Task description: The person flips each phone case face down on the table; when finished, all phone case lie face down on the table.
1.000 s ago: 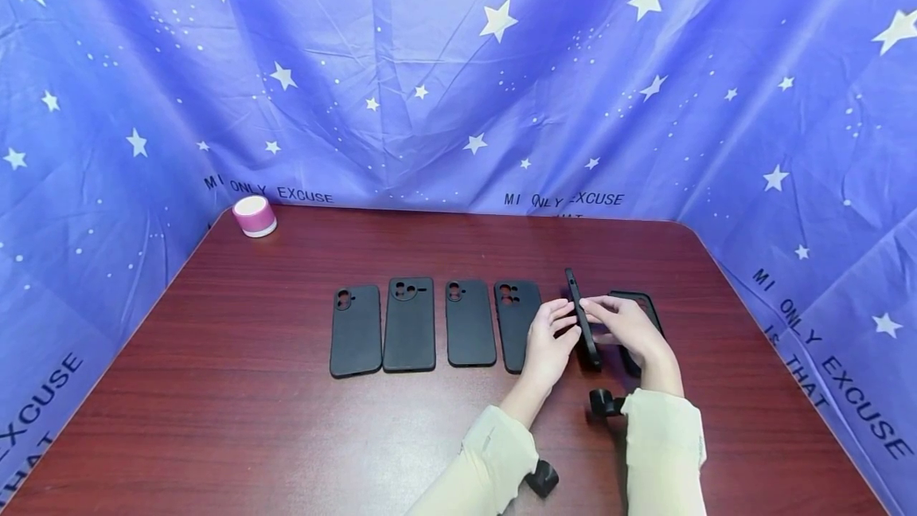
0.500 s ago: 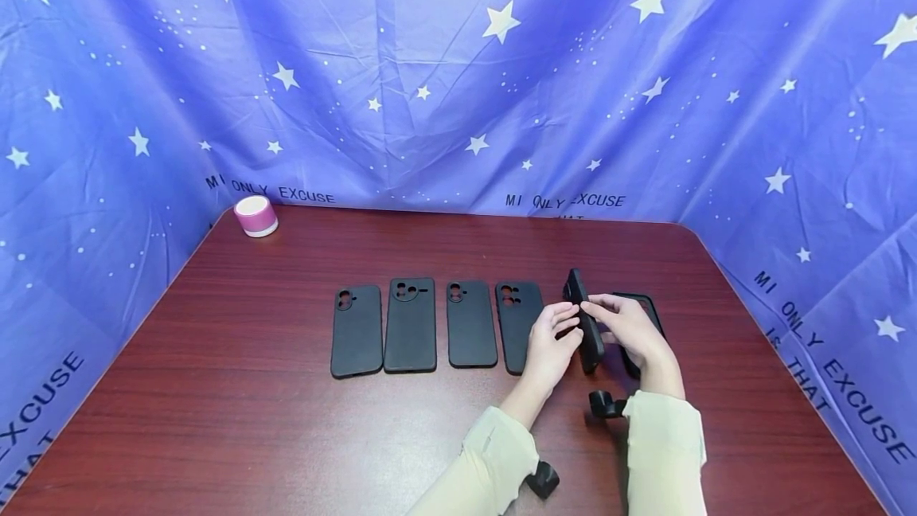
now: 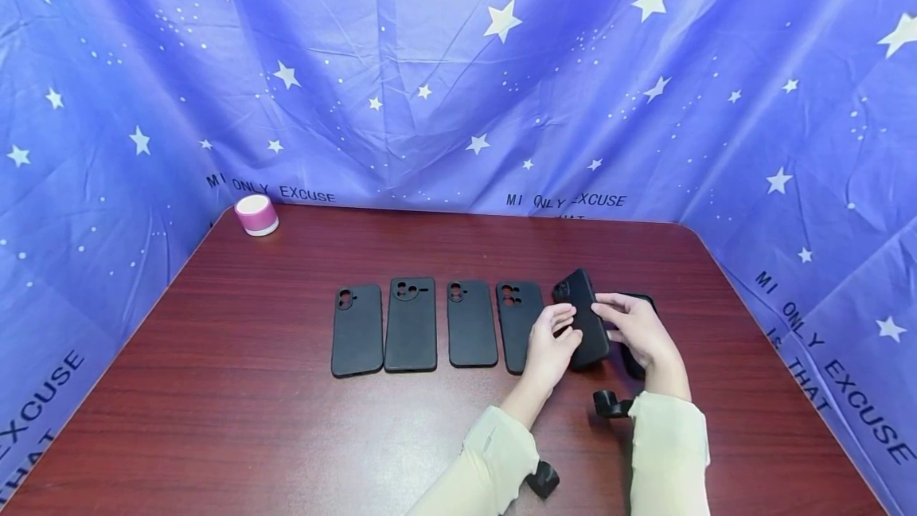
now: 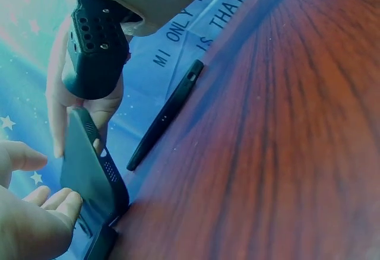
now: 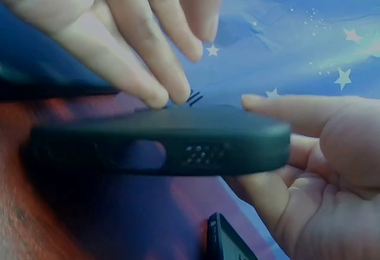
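A black phone case [image 3: 589,317] stands tilted on the right part of the table, its back and camera cutout facing up toward the head camera. My right hand [image 3: 640,333] pinches its right long edge, thumb on the back and fingers beneath, as the right wrist view shows at the case [image 5: 237,132]. My left hand [image 3: 550,345] is at the case's left side. In the left wrist view its fingertips [image 4: 70,203] touch the back, thumb apart from it. Partly hidden behind my right hand, another black case [image 3: 634,363] lies on the table.
Several black phone cases lie in a row to the left, from the leftmost case [image 3: 357,333] to the case [image 3: 520,325] beside my left hand. A pink and white round container [image 3: 256,216] stands at the table's [image 3: 215,420] back left corner. A starry blue curtain [image 3: 430,38] surrounds the table.
The held phone case has turned from nearly edge-on to showing its back, its upper side tipping rightward. My right hand has shifted slightly right; my left hand has stayed nearly still.
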Tool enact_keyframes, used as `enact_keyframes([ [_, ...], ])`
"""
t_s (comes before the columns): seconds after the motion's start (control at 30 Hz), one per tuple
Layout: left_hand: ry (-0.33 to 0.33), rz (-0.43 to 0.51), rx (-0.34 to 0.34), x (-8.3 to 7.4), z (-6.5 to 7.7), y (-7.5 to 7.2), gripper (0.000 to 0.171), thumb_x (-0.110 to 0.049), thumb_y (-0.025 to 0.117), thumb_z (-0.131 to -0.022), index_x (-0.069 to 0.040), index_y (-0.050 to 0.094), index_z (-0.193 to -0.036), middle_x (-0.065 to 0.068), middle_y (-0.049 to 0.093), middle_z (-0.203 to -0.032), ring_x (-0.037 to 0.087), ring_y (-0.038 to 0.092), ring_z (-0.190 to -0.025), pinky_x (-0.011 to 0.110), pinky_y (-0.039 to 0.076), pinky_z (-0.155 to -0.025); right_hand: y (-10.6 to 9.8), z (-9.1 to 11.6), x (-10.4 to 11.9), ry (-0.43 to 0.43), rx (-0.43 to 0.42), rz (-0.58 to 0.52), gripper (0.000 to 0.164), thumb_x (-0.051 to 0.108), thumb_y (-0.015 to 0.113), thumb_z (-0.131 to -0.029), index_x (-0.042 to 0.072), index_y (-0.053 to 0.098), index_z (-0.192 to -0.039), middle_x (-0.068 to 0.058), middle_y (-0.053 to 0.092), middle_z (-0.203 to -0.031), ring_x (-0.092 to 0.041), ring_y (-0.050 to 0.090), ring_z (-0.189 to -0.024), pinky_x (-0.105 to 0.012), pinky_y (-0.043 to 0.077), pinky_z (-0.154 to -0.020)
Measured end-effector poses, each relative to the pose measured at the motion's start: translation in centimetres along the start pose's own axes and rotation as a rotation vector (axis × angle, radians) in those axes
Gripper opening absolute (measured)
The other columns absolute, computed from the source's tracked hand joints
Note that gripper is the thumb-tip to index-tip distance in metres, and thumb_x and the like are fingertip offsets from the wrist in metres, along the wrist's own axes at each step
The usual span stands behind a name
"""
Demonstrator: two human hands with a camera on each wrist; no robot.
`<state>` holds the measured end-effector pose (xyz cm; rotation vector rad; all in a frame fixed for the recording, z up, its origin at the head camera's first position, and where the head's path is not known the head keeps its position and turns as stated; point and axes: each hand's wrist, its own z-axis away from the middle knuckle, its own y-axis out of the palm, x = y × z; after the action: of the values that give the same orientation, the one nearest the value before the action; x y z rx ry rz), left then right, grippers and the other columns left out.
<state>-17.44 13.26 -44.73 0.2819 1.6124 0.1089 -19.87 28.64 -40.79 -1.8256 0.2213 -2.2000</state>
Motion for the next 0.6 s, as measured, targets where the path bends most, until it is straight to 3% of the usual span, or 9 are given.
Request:
enact_keyframes([
  [0.1, -0.003, -0.007, -0.005, 0.08, 0.00, -0.03, 0.038, 0.008, 0.058, -0.084, 0.008, 0.055, -0.122, 0.022, 0.062, -0.124, 0.033, 0.058, -0.120, 0.037, 0.047, -0.105, -0.03, -0.07, -0.21, 0.023, -0.018, 0.055, 0.049, 0.014, 0.052, -0.099, -0.016, 0.041, -0.137, 0.013, 0.064, -0.095, 0.009, 0.060, -0.079, -0.018, 0.057, -0.069],
  [0.2, -0.010, -0.014, -0.008, 0.16, -0.02, -0.02, 0.038, 0.008, 0.058, -0.084, 0.008, 0.055, -0.122, 0.023, 0.062, -0.125, 0.034, 0.058, -0.121, 0.037, 0.047, -0.106, 0.08, -0.14, -0.46, 0.049, -0.033, 0.131, 0.047, 0.015, 0.052, -0.100, -0.014, 0.044, -0.135, -0.005, 0.068, -0.107, 0.008, 0.060, -0.082, -0.020, 0.058, -0.071],
  [0.33, -0.039, -0.020, -0.012, 0.19, -0.07, 0.04, 0.039, 0.008, 0.058, -0.085, 0.007, 0.054, -0.123, 0.023, 0.062, -0.126, 0.033, 0.058, -0.122, 0.036, 0.046, -0.106, 0.34, -0.11, -0.71, 0.063, -0.058, 0.259, 0.045, 0.019, 0.053, -0.099, -0.011, 0.049, -0.133, -0.029, 0.057, -0.128, -0.015, 0.067, -0.099, -0.032, 0.060, -0.079],
  [0.47, -0.055, -0.037, -0.019, 0.21, -0.16, 0.18, 0.039, 0.008, 0.059, -0.084, 0.007, 0.054, -0.123, 0.022, 0.062, -0.125, 0.032, 0.058, -0.121, 0.035, 0.046, -0.106, 0.51, -0.13, -0.81, 0.051, -0.099, 0.391, 0.042, 0.019, 0.056, -0.098, -0.010, 0.055, -0.129, -0.033, 0.056, -0.128, -0.038, 0.063, -0.110, -0.039, 0.060, -0.080],
  [0.6, -0.055, -0.077, -0.016, 0.23, -0.15, 0.21, 0.039, 0.007, 0.061, -0.084, 0.006, 0.055, -0.123, 0.022, 0.062, -0.125, 0.032, 0.059, -0.120, 0.036, 0.046, -0.106, 0.67, -0.24, -0.82, 0.031, -0.144, 0.460, 0.037, 0.015, 0.061, -0.094, -0.010, 0.060, -0.121, -0.031, 0.064, -0.117, -0.029, 0.071, -0.090, -0.034, 0.060, -0.072],
])
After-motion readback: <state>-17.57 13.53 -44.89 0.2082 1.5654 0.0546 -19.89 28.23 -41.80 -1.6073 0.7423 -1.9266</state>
